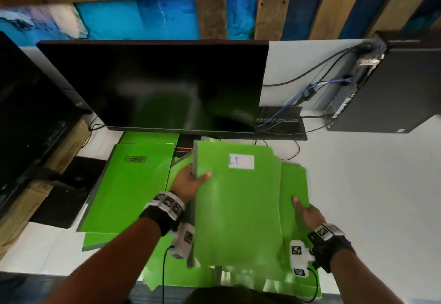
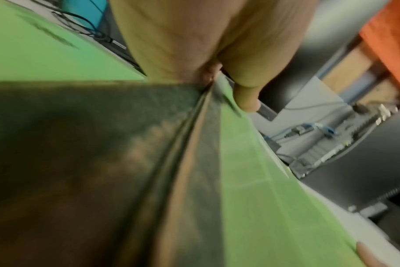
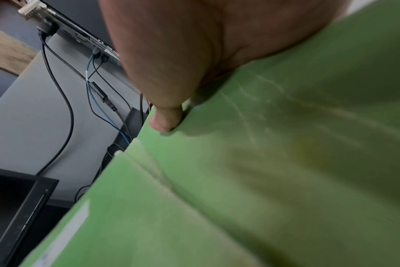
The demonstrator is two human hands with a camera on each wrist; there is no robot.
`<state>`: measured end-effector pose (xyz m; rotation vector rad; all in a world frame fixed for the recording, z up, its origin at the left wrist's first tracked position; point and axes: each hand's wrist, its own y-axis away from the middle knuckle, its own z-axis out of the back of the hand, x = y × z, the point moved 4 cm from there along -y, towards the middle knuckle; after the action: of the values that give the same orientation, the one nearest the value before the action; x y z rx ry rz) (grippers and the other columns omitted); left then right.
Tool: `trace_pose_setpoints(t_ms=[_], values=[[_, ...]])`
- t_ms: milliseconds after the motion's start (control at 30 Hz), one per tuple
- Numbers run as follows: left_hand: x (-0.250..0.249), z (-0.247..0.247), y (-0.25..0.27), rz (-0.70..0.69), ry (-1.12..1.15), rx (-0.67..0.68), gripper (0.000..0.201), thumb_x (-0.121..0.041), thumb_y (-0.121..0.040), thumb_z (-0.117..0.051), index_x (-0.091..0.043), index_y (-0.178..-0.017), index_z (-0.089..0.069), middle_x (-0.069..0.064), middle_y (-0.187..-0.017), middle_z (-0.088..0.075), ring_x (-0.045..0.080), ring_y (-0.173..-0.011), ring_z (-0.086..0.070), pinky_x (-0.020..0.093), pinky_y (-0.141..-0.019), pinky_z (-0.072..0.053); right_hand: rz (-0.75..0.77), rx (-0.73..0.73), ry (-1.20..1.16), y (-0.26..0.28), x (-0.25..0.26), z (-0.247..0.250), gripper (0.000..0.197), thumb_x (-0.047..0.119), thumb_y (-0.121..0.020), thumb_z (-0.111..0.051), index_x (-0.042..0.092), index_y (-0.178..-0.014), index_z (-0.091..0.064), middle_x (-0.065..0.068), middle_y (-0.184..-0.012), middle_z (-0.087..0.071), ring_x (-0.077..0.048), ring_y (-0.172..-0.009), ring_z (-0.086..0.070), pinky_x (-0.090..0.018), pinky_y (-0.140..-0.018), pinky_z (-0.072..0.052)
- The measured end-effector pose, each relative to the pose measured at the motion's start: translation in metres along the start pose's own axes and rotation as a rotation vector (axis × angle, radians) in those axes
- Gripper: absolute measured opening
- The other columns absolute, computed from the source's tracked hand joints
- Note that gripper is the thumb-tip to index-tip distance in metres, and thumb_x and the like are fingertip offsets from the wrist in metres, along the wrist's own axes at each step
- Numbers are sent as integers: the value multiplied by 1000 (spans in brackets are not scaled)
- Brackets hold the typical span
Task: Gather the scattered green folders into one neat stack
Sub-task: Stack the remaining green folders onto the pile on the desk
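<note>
Across the white table [image 1: 358, 184], largest item first: a dark monitor [image 1: 152, 84] stands at centre rear, screen blank. A second dark screen [image 1: 28, 103] sits at far left, w/ brown cardboard boxes [image 1: 71, 146] below it. A black PC tower [image 1: 391, 89] lies at rear right, w/ black and blue cables [image 1: 310, 89] running from its back panel toward the monitor base.

Green folders: a held bundle of folders [image 1: 238, 208] is at centre front, just below the monitor. Top folder carries a white label [image 1: 241, 161] w/ blue handwriting, approx. "I.T". Bundle edges are not flush; lower folders stick out on the right side. A separate green folder [image 1: 128, 189] lies flat on the table to the left of the bundle, w/ a dark printed mark near its top; more green folders lie under it and under the bundle, near the front edge.

Left hand [image 1: 191, 179]: grip clamped on the bundle's left edge, thumb on top, fingers below. Left wrist view confirms thumb [image 2: 247, 97] pressed on the green cover at the edge.

Right hand [image 1: 307, 213]: grip clamped on the right-side folders, thumb on top. Right wrist view shows thumb [image 3: 164, 121] on the green surface; fingers below are hidden.

Both wrists wear black straps w/ marker tags.
</note>
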<state>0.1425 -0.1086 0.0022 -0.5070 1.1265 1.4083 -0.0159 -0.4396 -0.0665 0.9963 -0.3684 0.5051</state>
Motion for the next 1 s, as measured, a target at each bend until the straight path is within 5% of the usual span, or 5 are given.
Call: trace_pose_setpoints(t_ms=[400,533,633,767,1000], values=[[22,-75,20,21,-536,167,38,-48,-90,-57,-13,-75,-52,13,-84,-48,35,-93,-58,32,-80,-43,-15,-58,-251,1,-8,-8,85,71,-86,-29,2,-128,-56,-24,-130,-56,-36,-119,-53,-35,-94,-39],[30,-92,27,8,-646,294,103,-86,-70,-25,-7,-132,-44,15,-117,-46,32,-118,-44,32,-106,-34,49,-60,-254,2,-6,-8,53,45,-90,-55,5,-123,-60,-21,-122,-62,-30,-100,-59,-34,-89,-42],[28,-79,18,-93,-447,340,86,-94,-64,-16,-22,-85,-58,8,-85,-54,24,-89,-50,34,-83,-40,56,-106,-182,0,-3,-3,45,37,-84,-68,5,-116,-64,-22,-116,-65,-32,-97,-61,-42,-92,-48],[30,9,-6,-81,-91,-48,22,-40,-88,-64,-19,-90,-72,16,-96,-63,28,-91,-61,44,-82,-47,33,-149,-178,-7,2,11,52,39,-81,-70,5,-119,-63,-22,-118,-64,-30,-92,-59,-40,-91,-47],[147,168,11,476,-483,-485,87,-36,-75,-78,-11,-147,-35,25,-153,-25,40,-142,-24,47,-117,-21,-20,-177,-162,-14,-5,21,59,42,-82,-69,1,-122,-60,-25,-122,-61,-34,-97,-59,-40,-93,-45]])
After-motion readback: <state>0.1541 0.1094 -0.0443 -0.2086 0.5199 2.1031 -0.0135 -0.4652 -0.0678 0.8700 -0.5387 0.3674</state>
